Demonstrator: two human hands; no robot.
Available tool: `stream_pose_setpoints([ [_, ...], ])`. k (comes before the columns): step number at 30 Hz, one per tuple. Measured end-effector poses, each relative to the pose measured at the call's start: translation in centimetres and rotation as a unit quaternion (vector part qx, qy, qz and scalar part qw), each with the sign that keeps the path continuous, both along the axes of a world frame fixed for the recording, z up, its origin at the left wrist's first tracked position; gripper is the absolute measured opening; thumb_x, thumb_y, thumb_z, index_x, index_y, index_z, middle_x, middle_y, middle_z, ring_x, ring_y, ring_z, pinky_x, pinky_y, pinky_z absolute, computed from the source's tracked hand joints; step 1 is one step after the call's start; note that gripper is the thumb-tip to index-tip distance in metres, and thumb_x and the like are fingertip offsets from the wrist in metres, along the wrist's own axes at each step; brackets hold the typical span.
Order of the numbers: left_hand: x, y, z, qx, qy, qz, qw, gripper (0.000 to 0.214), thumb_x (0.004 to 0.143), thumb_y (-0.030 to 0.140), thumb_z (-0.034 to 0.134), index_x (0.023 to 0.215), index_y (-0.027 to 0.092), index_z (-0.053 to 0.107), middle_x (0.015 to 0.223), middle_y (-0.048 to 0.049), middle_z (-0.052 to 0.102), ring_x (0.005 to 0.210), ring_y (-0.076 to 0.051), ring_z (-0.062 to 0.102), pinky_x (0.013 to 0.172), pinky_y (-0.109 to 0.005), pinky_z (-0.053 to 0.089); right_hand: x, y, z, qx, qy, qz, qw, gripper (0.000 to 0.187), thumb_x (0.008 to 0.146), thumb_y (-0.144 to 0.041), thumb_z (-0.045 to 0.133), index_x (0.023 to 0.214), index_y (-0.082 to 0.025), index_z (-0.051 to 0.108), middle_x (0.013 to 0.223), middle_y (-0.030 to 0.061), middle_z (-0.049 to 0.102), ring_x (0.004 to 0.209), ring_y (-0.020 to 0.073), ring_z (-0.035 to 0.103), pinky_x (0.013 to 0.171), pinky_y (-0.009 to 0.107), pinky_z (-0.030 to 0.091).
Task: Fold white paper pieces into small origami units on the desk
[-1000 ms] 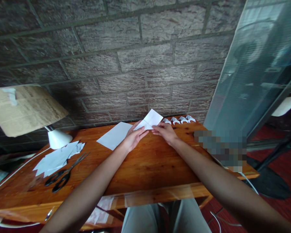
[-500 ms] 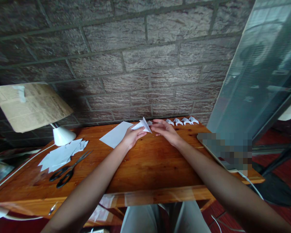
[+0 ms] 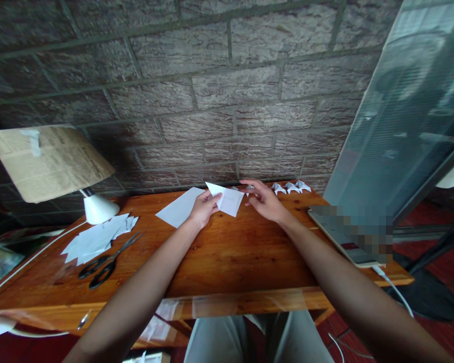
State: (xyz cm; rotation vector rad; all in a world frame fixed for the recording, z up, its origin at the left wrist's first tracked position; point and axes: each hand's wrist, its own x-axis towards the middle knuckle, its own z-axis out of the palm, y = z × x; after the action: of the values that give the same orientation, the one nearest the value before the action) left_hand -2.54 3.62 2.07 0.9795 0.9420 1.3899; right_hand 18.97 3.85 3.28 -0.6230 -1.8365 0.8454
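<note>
My left hand (image 3: 203, 207) grips a folded piece of white paper (image 3: 230, 200) by its left side, thumb on top, above the wooden desk. The paper's flat face is turned toward me, with a pointed corner at the upper left. Just right of it, my right hand (image 3: 264, 200) has its fingers apart and holds nothing; the fingertips are close to the paper's right corner. Behind the hands, several small folded paper pieces (image 3: 279, 188) stand in a row along the desk's back edge, some partly hidden by my right hand. A white paper sheet (image 3: 177, 209) lies left of my left hand.
On the left are a lamp (image 3: 100, 207) with a paper shade, a pile of paper scraps (image 3: 94, 242) and black-handled scissors (image 3: 108, 264). A tablet-like device (image 3: 336, 237) with a white cable lies on the right of the desk (image 3: 227, 262). A brick wall (image 3: 212, 101) stands behind.
The folded paper has turned from an edge-on view to show its flat face. My right hand's fingers have spread further apart, and the hand has shifted slightly right.
</note>
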Motion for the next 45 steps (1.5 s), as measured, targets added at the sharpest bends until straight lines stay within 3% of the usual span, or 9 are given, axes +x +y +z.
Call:
stream_pose_setpoints([
  [5, -0.1, 0.2, -0.2, 0.035, 0.003, -0.024, 0.999, 0.046, 0.054, 0.022, 0.086, 0.096, 0.015, 0.069, 0.091, -0.0062, 0.074, 0.079, -0.017, 0.068, 0.081, -0.032, 0.051, -0.1, 0.0, -0.8, 0.137, -0.111, -0.012, 0.984, 0.059, 0.076, -0.014, 0.065, 0.132, -0.029, 0.054, 0.139, 0.0108, 0.045, 0.130, 0.0285, 0.045, 0.102, 0.046, 0.044],
  [10, 0.3, -0.1, -0.1, 0.050, 0.003, -0.041, 0.998, 0.052, 0.052, 0.017, 0.085, 0.101, 0.015, 0.069, 0.089, -0.0063, 0.074, 0.082, -0.020, 0.068, 0.084, -0.035, 0.049, -1.0, 0.1, -1.7, 0.196, -0.161, -0.020, 0.967, 0.042, 0.073, -0.016, 0.072, 0.114, -0.027, 0.067, 0.137, 0.0098, 0.047, 0.128, 0.0269, 0.048, 0.105, 0.043, 0.041],
  [15, 0.5, -0.4, 0.1, 0.038, -0.020, -0.060, 0.997, 0.050, 0.054, 0.013, 0.083, 0.102, 0.016, 0.068, 0.090, -0.0054, 0.074, 0.084, -0.018, 0.067, 0.087, -0.034, 0.049, -1.5, 0.1, -1.8, 0.206, -0.155, -0.039, 0.965, 0.036, 0.068, -0.027, 0.081, 0.102, -0.027, 0.071, 0.131, 0.0082, 0.053, 0.122, 0.0254, 0.053, 0.101, 0.040, 0.044],
  [20, 0.7, -0.6, 0.2, 0.026, -0.028, -0.082, 0.996, 0.049, 0.057, 0.012, 0.081, 0.104, 0.016, 0.068, 0.095, -0.0056, 0.074, 0.086, -0.017, 0.067, 0.088, -0.032, 0.050, -1.6, -0.4, -1.3, 0.158, -0.109, -0.072, 0.979, 0.023, 0.077, -0.043, 0.072, 0.089, -0.023, 0.074, 0.105, 0.0072, 0.066, 0.098, 0.0204, 0.063, 0.088, 0.034, 0.049],
  [23, 0.8, -0.8, 0.1, 0.028, -0.024, -0.103, 0.994, 0.049, 0.059, 0.012, 0.080, 0.106, 0.017, 0.068, 0.100, -0.0064, 0.073, 0.089, -0.017, 0.068, 0.091, -0.032, 0.050, -1.7, -0.4, -1.1, 0.105, -0.097, -0.102, 0.984, 0.030, 0.083, -0.048, 0.063, 0.077, -0.020, 0.073, 0.086, 0.0055, 0.068, 0.080, 0.0181, 0.062, 0.075, 0.031, 0.048],
  [27, 1.0, -0.9, 0.1, 0.022, -0.021, -0.127, 0.991, 0.047, 0.061, 0.015, 0.080, 0.107, 0.017, 0.069, 0.107, -0.0086, 0.072, 0.095, -0.019, 0.067, 0.095, -0.034, 0.048, -1.8, -0.4, -1.0, -0.002, -0.061, -0.120, 0.991, 0.037, 0.076, -0.055, 0.067, 0.070, -0.019, 0.070, 0.068, 0.0004, 0.063, 0.066, 0.0161, 0.056, 0.065, 0.029, 0.044],
  [33, 1.1, -0.9, 0.2, 0.011, -0.018, -0.104, 0.994, 0.045, 0.061, 0.019, 0.082, 0.104, 0.016, 0.070, 0.104, -0.0085, 0.073, 0.092, -0.019, 0.068, 0.094, -0.036, 0.049, -2.3, -0.4, -1.2, -0.150, 0.069, -0.052, 0.985, 0.037, 0.064, -0.053, 0.076, 0.078, -0.020, 0.070, 0.077, 0.0003, 0.066, 0.067, 0.0145, 0.056, 0.057, 0.025, 0.047],
  [39, 1.3, -1.3, 0.5, 0.008, -0.019, -0.112, 0.993, 0.041, 0.063, 0.020, 0.082, 0.103, 0.016, 0.070, 0.105, -0.0079, 0.072, 0.094, -0.018, 0.067, 0.097, -0.037, 0.048, -2.4, 0.0, -1.5, -0.187, 0.108, -0.051, 0.975, 0.031, 0.062, -0.045, 0.079, 0.077, -0.019, 0.070, 0.080, 0.0009, 0.068, 0.072, 0.0145, 0.059, 0.060, 0.026, 0.048],
  [45, 1.1, -0.9, -0.2, 0.022, 0.008, -0.113, 0.993, 0.042, 0.060, 0.018, 0.083, 0.101, 0.017, 0.071, 0.103, -0.0069, 0.073, 0.095, -0.018, 0.067, 0.097, -0.039, 0.048, -2.3, 0.3, -1.8, -0.214, 0.142, -0.069, 0.964, 0.033, 0.059, -0.043, 0.081, 0.077, -0.020, 0.067, 0.079, 0.0007, 0.068, 0.071, 0.0154, 0.060, 0.060, 0.027, 0.049],
])
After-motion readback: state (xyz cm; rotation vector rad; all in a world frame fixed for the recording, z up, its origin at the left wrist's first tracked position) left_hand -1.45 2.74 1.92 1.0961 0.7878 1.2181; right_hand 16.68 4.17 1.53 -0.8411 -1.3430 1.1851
